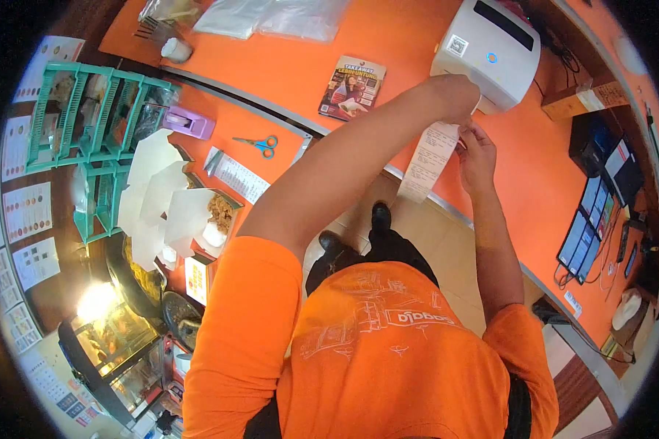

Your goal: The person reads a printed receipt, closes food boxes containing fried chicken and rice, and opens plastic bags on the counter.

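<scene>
A long printed receipt [426,164] hangs down in front of the white receipt printer [487,55], over the counter's edge. At its upper end, close against the printer's front, my left hand [454,99] is curled over the paper, its fingertips mostly hidden. My right hand [478,152] is just below, with thumb and fingers closed on the receipt's right edge. Whether the paper is still joined to the printer cannot be seen behind my left hand.
On the orange counter lie a menu booklet [351,88], scissors [260,145], another paper slip [238,175] and a purple tape dispenser [189,122]. Open food boxes [190,219] stand at left beside green racks [88,117]. A tablet screen [587,227] stands at right.
</scene>
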Motion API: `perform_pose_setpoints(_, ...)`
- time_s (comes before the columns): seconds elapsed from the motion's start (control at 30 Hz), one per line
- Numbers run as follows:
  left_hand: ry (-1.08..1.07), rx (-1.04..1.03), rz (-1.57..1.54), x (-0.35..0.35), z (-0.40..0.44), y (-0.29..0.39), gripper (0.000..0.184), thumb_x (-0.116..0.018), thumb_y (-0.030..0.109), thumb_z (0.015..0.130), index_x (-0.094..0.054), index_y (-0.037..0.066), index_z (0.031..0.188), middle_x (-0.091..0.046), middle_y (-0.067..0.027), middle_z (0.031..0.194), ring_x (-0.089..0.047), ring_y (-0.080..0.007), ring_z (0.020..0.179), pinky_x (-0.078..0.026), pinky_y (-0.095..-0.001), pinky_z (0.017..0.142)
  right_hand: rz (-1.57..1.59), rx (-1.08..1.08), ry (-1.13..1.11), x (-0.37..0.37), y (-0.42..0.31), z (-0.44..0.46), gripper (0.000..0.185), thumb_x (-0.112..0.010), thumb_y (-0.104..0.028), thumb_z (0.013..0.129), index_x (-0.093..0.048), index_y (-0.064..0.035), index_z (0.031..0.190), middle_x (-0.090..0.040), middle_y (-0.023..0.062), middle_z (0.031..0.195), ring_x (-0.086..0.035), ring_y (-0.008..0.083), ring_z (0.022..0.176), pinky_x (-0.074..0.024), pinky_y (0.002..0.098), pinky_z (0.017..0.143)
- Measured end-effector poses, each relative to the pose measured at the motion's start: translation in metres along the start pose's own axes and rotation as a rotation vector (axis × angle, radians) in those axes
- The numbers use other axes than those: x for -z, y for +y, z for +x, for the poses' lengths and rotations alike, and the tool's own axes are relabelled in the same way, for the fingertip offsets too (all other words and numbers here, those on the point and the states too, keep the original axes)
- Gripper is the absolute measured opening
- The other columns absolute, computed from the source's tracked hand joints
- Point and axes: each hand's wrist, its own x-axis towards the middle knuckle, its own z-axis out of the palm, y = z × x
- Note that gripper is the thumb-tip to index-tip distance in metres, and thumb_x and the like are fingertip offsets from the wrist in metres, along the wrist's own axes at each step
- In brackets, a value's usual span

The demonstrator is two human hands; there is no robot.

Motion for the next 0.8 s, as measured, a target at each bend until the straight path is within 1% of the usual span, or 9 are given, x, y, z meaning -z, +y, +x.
perform_pose_setpoints(0.37, 0.058, 0.0, -0.252, -0.008, 0.0, -0.032, 0.022, -0.065, 0.023, 0.08, -0.072, 0.002, 0.085, -0.071, -0.0144, 0.08, -0.069, -0.026, 0.074, -0.055, -0.0383, 0.069, -0.006, 0.007, -0.022, 0.008, 0.003, 0.0, 0.022, -0.059, -0.011, 0.091, -0.063, 0.0023, 0.108, -0.065, 0.0071, 0.102, -0.061, 0.0145, 0.091, -0.0514, 0.0309, 0.078)
perform_pose_setpoints(0.5, 0.528, 0.241, -1.181, -0.017, -0.025, -0.055, 0.024, -0.068, 0.022, 0.081, -0.071, 0.0, 0.09, -0.07, -0.0102, 0.078, -0.066, -0.0154, 0.072, -0.052, -0.0324, 0.066, -0.569, 0.163, -0.126, 0.05, 0.017, 0.006, 0.029, -0.052, -0.02, 0.093, -0.062, 0.0038, 0.107, -0.063, 0.0086, 0.101, -0.057, 0.0182, 0.088, -0.0461, 0.0323, 0.078)
perform_pose_setpoints(0.53, 0.741, 0.281, -0.956, -0.01, -0.045, -0.051, 0.023, -0.07, 0.022, 0.08, -0.07, 0.0, 0.086, -0.07, -0.011, 0.079, -0.065, -0.0167, 0.07, -0.052, -0.033, 0.066, -0.547, 0.006, -0.004, 0.044, 0.013, 0.001, 0.03, -0.054, -0.02, 0.093, -0.062, 0.0023, 0.111, -0.063, 0.0106, 0.108, -0.058, 0.0188, 0.093, -0.0463, 0.0315, 0.081)
perform_pose_setpoints(0.57, 1.089, 0.321, -0.804, -0.028, -0.05, -0.052, 0.026, -0.072, 0.026, 0.079, -0.068, 0.001, 0.081, -0.068, -0.0108, 0.076, -0.063, -0.019, 0.069, -0.05, -0.0354, 0.065, -0.655, 0.16, 0.158, 0.046, 0.024, -0.002, 0.03, -0.056, -0.019, 0.092, -0.062, 0.002, 0.113, -0.063, 0.0119, 0.112, -0.059, 0.0188, 0.096, -0.0474, 0.0316, 0.083)
perform_pose_setpoints(0.6, 1.021, 0.44, -0.816, -0.004, -0.101, -0.02, 0.028, -0.073, 0.029, 0.078, -0.065, 0.002, 0.079, -0.065, -0.0141, 0.076, -0.062, -0.0239, 0.07, -0.049, -0.0388, 0.064, -0.584, 0.196, 0.175, 0.055, 0.032, 0.0, 0.03, -0.059, -0.018, 0.093, -0.061, 0.0025, 0.115, -0.063, 0.0129, 0.113, -0.06, 0.02, 0.097, -0.0487, 0.0323, 0.082)
perform_pose_setpoints(0.63, 1.188, 0.361, -0.427, -0.019, -0.125, -0.011, 0.028, -0.069, 0.026, 0.079, -0.06, -0.001, 0.078, -0.062, -0.0176, 0.078, -0.061, -0.0299, 0.072, -0.047, -0.0431, 0.061, -0.586, 0.418, 0.26, 0.06, 0.045, 0.003, 0.028, -0.06, -0.017, 0.094, -0.061, 0.0, 0.115, -0.065, 0.0106, 0.106, -0.061, 0.02, 0.089, -0.0497, 0.0327, 0.076)
perform_pose_setpoints(0.67, 1.129, 0.479, -0.051, -0.046, -0.138, -0.007, 0.022, -0.066, 0.02, 0.079, -0.057, 0.001, 0.074, -0.059, -0.0152, 0.079, -0.058, -0.0323, 0.074, -0.046, -0.0434, 0.058, -0.506, 0.3, 0.139, 0.041, 0.046, -0.012, 0.028, -0.058, -0.019, 0.095, -0.06, -0.0021, 0.117, -0.063, 0.0088, 0.105, -0.06, 0.0192, 0.09, -0.0487, 0.0326, 0.078)
perform_pose_setpoints(0.7, 1.222, 0.202, 0.201, -0.066, -0.178, 0.001, 0.018, -0.066, 0.018, 0.077, -0.055, 0.003, 0.073, -0.056, -0.0097, 0.077, -0.057, -0.0281, 0.072, -0.046, -0.0414, 0.057, -0.441, 0.184, 0.041, 0.01, 0.04, -0.039, 0.028, -0.056, -0.022, 0.097, -0.058, -0.0041, 0.119, -0.062, 0.007, 0.104, -0.059, 0.0184, 0.091, -0.0476, 0.0324, 0.08)
perform_pose_setpoints(0.8, 1.067, 0.126, 0.288, -0.114, -0.266, 0.026, 0.015, -0.067, 0.019, 0.068, -0.058, 0.01, 0.076, -0.055, -0.0042, 0.082, -0.057, -0.0214, 0.078, -0.048, -0.0348, 0.062, 0.058, -0.5, -0.296, -0.084, 0.048, -0.111, 0.033, -0.047, -0.03, 0.1, -0.05, -0.0091, 0.126, -0.054, 0.0037, 0.114, -0.051, 0.016, 0.105, -0.041, 0.0343, 0.092)
